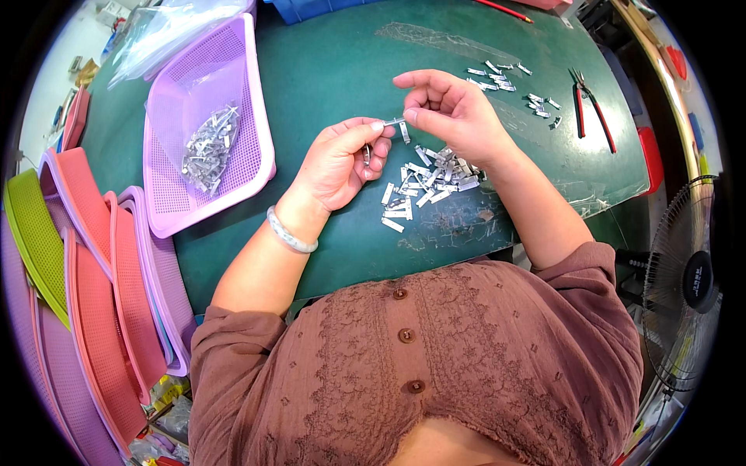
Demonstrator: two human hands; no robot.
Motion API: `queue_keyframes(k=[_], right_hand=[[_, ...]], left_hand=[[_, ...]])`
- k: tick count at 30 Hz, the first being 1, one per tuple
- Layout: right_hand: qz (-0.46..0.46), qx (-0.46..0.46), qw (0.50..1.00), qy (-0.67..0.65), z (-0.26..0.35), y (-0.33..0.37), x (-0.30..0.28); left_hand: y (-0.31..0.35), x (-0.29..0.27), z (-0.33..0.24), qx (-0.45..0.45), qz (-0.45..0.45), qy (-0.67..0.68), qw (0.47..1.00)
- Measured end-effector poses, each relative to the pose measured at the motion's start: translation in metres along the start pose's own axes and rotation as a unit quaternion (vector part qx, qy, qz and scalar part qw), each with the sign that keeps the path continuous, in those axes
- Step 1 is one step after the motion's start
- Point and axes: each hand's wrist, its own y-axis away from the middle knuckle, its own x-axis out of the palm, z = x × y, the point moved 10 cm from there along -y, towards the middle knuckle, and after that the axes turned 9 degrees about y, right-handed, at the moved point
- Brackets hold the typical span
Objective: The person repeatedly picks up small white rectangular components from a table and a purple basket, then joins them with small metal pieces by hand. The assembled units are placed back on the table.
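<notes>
My left hand (pixel 342 159) is closed, pinching a small silvery metal piece (pixel 392 122) between thumb and forefinger. A second metal piece (pixel 367 154) shows among its curled fingers. My right hand (pixel 452 116) meets it from the other side, thumb at the far end of the pinched piece and fingers curled, forefinger raised. Just below that thumb another short metal strip (pixel 405 133) hangs down; whether it is joined to the pinched piece I cannot tell. Below the hands lies a loose pile of similar metal pieces (pixel 435 179) on the green tabletop (pixel 334 252).
A purple mesh basket (pixel 260 147) at left holds a clear bag of metal pieces (pixel 210 147). Small groups of pieces (pixel 497 76) and red-handled pliers (pixel 594 116) lie at right. Stacked baskets (pixel 101 311) stand at far left, a fan (pixel 684 279) at right.
</notes>
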Motion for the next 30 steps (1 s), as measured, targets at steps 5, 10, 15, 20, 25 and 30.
queue_keyframes(k=[5, 10, 15, 20, 25, 30], right_hand=[[0.004, 0.010, 1.000, -0.017, -0.0010, 0.0002, 0.0005], [0.006, 0.009, 0.999, -0.033, -0.0001, 0.0007, 0.0006], [0.008, 0.009, 0.999, -0.039, 0.0001, 0.0010, 0.0014], [0.012, 0.010, 0.999, -0.044, 0.0001, 0.0016, 0.0013], [0.019, 0.013, 0.998, -0.050, 0.0000, 0.0020, 0.0027], [0.029, 0.021, 0.997, -0.067, -0.0016, 0.0019, 0.0037]], left_hand=[[0.0000, -0.0002, -0.0012, 0.012, 0.003, -0.002, 1.000], [0.0000, 0.0019, -0.0019, 0.016, 0.022, 0.008, 1.000], [0.0013, 0.0019, -0.0030, 0.029, 0.015, 0.008, 0.999], [0.0016, 0.0026, -0.0040, 0.032, 0.011, 0.006, 0.999], [0.0024, 0.0032, -0.0042, 0.030, 0.009, 0.009, 0.999], [0.0022, 0.0027, -0.0033, 0.031, 0.009, 0.015, 0.999]])
